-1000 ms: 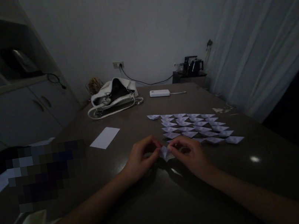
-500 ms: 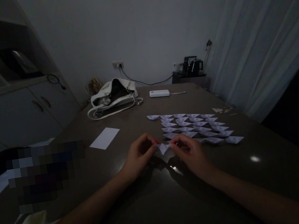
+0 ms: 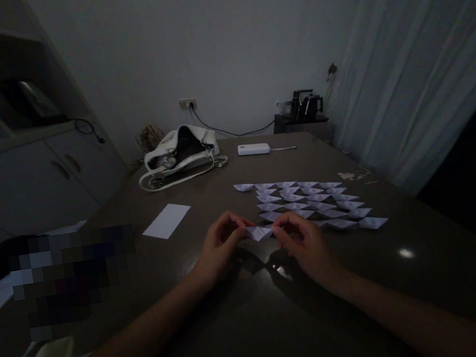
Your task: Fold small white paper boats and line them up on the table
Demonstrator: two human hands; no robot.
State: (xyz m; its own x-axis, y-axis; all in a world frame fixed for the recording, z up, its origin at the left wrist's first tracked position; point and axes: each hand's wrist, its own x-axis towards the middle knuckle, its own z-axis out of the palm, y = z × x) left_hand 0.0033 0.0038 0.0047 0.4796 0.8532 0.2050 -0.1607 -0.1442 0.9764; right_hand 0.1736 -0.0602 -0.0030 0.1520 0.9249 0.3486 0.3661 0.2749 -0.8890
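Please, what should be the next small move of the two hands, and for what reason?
Probably a gentle outward pull by the left hand and the right hand: they pinch opposite ends of the folded paper, whose middle dips to a point, while the nearby paper boats have ends spread wide.

Left hand (image 3: 221,245), right hand (image 3: 306,238) pinching opposite ends of folded paper (image 3: 258,233); paper boats (image 3: 318,197) in rows beyond.

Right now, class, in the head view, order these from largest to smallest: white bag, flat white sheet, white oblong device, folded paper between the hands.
1. White bag
2. Flat white sheet
3. White oblong device and folded paper: too alike to rank, the paper being nearer the camera.
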